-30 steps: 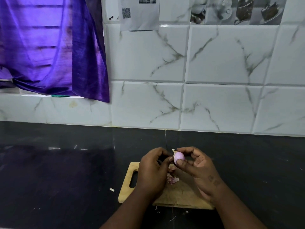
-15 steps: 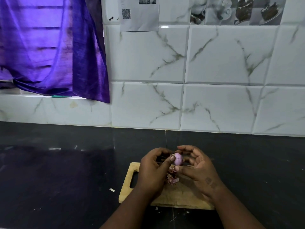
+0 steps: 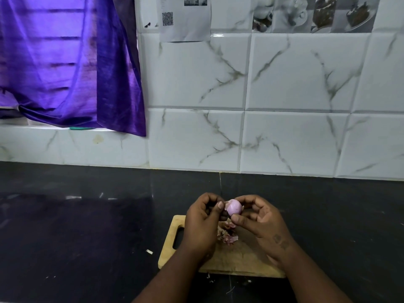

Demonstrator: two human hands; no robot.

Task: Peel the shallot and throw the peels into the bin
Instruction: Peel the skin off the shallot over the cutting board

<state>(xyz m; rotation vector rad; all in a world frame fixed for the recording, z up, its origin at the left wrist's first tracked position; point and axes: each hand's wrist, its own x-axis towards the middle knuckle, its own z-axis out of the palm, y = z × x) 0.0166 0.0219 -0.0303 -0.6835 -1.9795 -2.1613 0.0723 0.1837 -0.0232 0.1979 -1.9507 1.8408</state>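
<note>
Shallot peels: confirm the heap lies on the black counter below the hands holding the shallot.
Wrong: the head view shows the peels on the wooden cutting board, not the counter, below the left hand and right hand holding the shallot.

Left hand (image 3: 202, 224) fingers curled, thumb out; right hand (image 3: 262, 224) pinching, thumb-forefinger; forearms converge.

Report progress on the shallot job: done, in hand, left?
Done: the shallot looks mostly bare, pale pink, and a pile of peels lies on the cutting board. In hand: the right hand pinches it while the left hand holds its other side. Left: any last skin, then peels to the bin, which isn't in view.
</note>
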